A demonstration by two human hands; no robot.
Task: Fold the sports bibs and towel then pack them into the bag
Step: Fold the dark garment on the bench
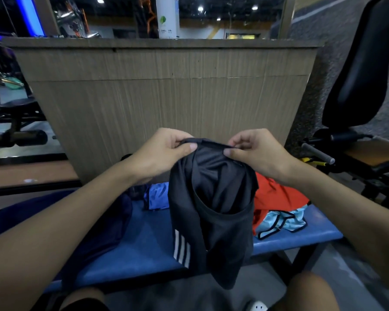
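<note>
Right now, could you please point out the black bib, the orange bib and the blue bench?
black bib [225, 243]: head view, front panel below the neckline.
orange bib [276, 198]: head view, its crumpled middle.
blue bench [148, 239]: head view, bare padding.

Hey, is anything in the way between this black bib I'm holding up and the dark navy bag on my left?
Nothing visible blocks it. The black striped bib, pinched by left hand and right hand, hangs over bare blue padded bench beside the dark navy fabric bag. Only your left forearm crosses above the bag.
</note>
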